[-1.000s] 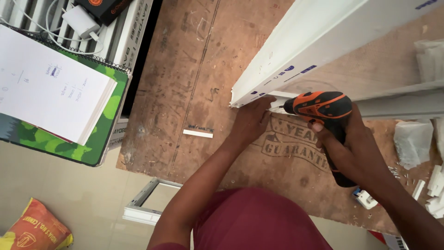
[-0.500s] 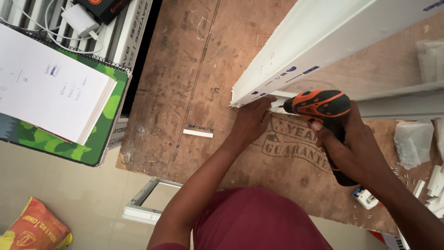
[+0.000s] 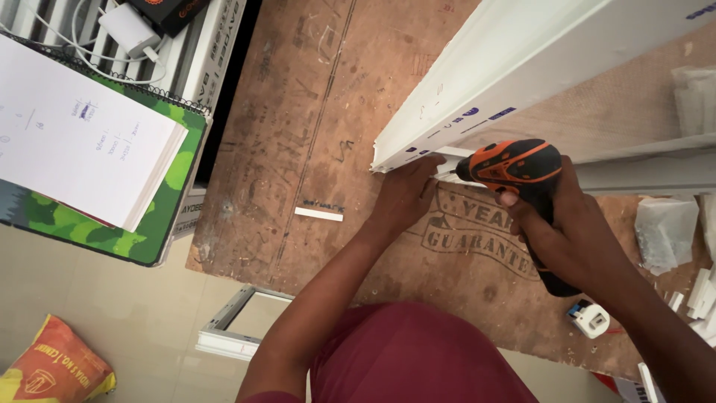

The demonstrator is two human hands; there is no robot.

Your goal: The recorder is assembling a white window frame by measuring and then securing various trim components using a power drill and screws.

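Observation:
My right hand [image 3: 568,233] grips an orange and black cordless drill [image 3: 518,168], its nose pointing left at the near end of a long white plastic frame profile [image 3: 514,60]. My left hand [image 3: 403,195] rests against that same corner of the profile, fingers pressed under its lower edge beside the drill tip. The profile runs diagonally up to the right across a brown plywood worktable [image 3: 298,134]. The drill bit itself is hidden between my hands.
A spiral notebook with a green cover [image 3: 89,142] lies at the left on stacked white profiles. A charger and cable [image 3: 127,30] sit above it. A short white strip [image 3: 318,213] lies on the board. Plastic bags [image 3: 664,231], a small white tape measure [image 3: 589,319], an orange sack [image 3: 56,366].

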